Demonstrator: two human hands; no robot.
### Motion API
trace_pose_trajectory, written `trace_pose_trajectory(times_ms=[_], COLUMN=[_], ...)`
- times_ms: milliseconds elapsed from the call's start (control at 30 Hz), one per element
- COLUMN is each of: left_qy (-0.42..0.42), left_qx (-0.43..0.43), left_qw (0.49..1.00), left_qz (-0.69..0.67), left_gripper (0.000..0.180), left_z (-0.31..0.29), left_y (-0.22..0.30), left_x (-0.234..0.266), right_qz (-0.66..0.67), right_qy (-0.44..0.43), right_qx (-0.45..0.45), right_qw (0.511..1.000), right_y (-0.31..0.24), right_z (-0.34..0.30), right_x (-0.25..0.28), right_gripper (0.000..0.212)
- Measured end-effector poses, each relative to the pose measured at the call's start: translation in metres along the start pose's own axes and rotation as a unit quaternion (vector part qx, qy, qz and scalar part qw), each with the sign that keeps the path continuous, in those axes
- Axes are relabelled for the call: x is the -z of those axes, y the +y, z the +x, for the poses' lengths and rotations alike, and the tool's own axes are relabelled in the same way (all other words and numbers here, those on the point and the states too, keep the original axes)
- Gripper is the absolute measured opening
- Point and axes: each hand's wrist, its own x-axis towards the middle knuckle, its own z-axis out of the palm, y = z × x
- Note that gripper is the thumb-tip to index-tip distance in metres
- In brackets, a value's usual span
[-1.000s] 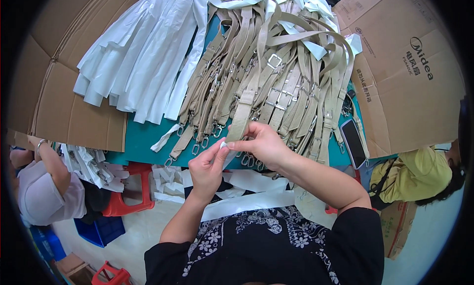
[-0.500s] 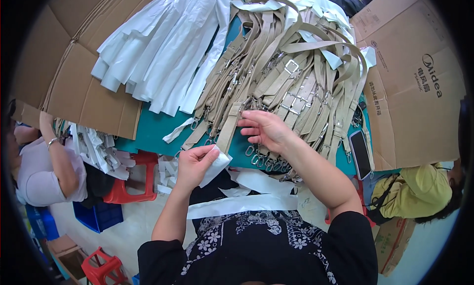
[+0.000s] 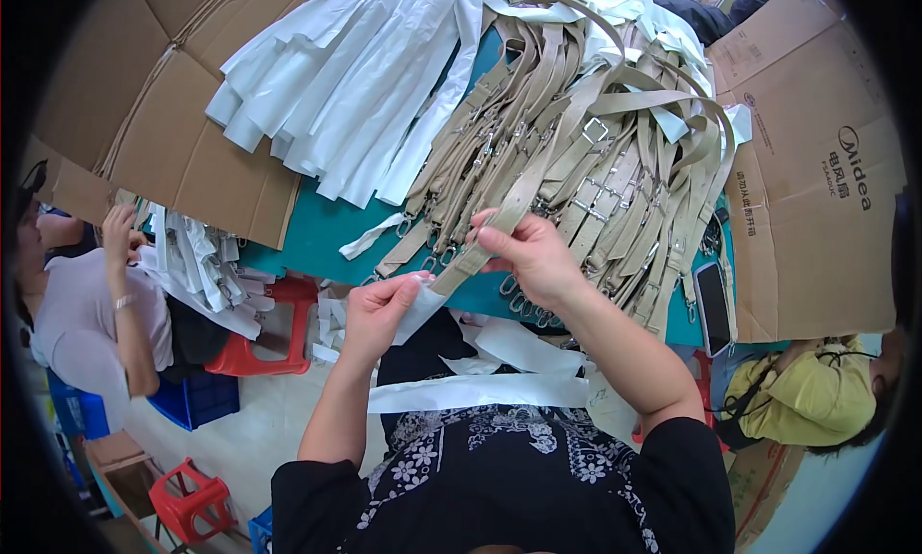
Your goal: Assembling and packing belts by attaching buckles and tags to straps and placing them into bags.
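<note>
A beige webbing strap (image 3: 516, 204) is pinched between the thumb and fingers of my right hand (image 3: 540, 264). It runs up into the heap, and its near end meets a white wrapping strip (image 3: 415, 322). That strip is gripped in my left hand (image 3: 373, 314), thumb against the fingers. Whether the strap end lies inside or against the strip, I cannot tell. Just beyond my hands, a pile of beige straps (image 3: 600, 204) with metal buckles and snap hooks covers the green table (image 3: 317, 223). Long white strips (image 3: 331, 88) fan out to its left.
Tall cardboard sheets (image 3: 202, 132) stand at the left, and a cardboard box (image 3: 812, 199) at the right. Near the right table edge lies a phone (image 3: 712, 309). A co-worker (image 3: 91, 309) sits at left, another (image 3: 802, 391) at right. White scraps (image 3: 523, 348) rest by my lap.
My right hand, formerly open over the straps, has closed on one and raised part of it. The strap's end has come to the white strip in my left hand. The view has shifted slightly.
</note>
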Motion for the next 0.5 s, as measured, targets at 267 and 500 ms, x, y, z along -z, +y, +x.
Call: trace_pose_trajectory(times_ms=[267, 500], left_qy=[-0.059, 0.013], left_qx=[-0.017, 0.009], left_qw=[0.998, 1.0], left_qz=[0.008, -0.026], left_gripper=[0.023, 0.023], left_z=[0.008, 0.007], left_y=[0.016, -0.009], left_x=[-0.016, -0.01], right_qz=[-0.118, -0.129], right_qy=[-0.046, 0.03], right_qx=[0.009, 0.045], right_qw=[0.992, 0.99], right_y=[0.048, 0.022], right_z=[-0.007, 0.0], right_x=[-0.017, -0.011], right_gripper=[0.019, 0.014])
